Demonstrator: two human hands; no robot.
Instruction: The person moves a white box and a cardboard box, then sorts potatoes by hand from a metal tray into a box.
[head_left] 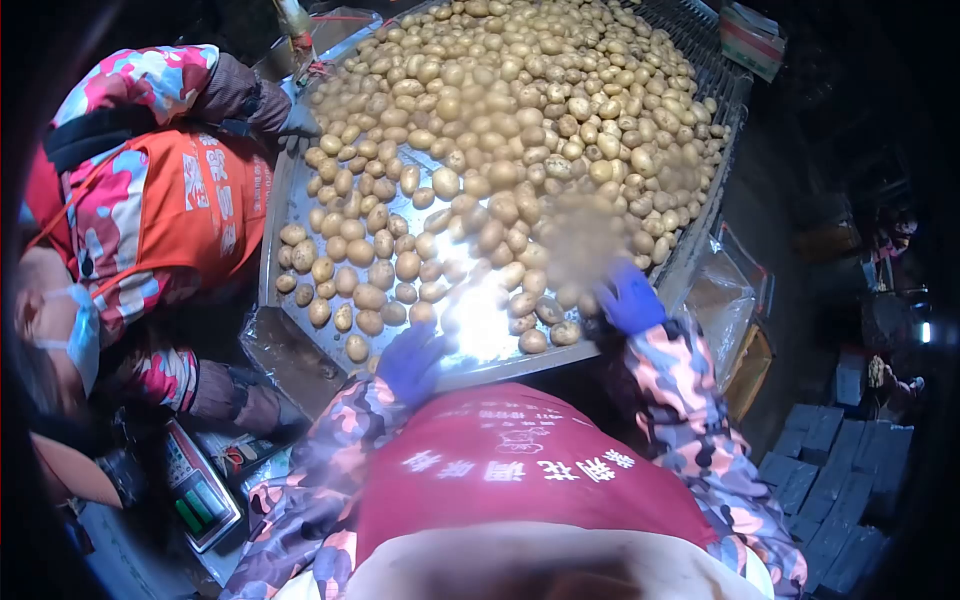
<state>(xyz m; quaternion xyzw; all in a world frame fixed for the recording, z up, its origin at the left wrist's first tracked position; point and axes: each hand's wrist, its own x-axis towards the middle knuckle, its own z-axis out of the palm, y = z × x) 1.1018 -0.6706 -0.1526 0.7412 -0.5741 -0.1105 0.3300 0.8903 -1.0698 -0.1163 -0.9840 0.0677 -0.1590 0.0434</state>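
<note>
A metal sorting table [455,377] carries a large heap of potatoes [590,105], with a looser scatter of them nearer to me. My left hand [412,362], in a purple glove, is at the table's near edge beside several potatoes. It is somewhat blurred; its fingers look stretched out, with nothing visible in them. My right hand [632,298], also gloved in purple, is over the near right edge next to the heap. Its fingers appear extended toward the potatoes, and no potato shows in its grip. A hazy smudge blurs the potatoes beside its fingertips.
A co-worker in an orange apron [205,200] stands at the left, one gloved hand [298,120] at the table's rim. Below is a digital scale [205,490]. A plastic-lined box [725,300] stands right of the table. Grey blocks or cartons [830,480] are at lower right.
</note>
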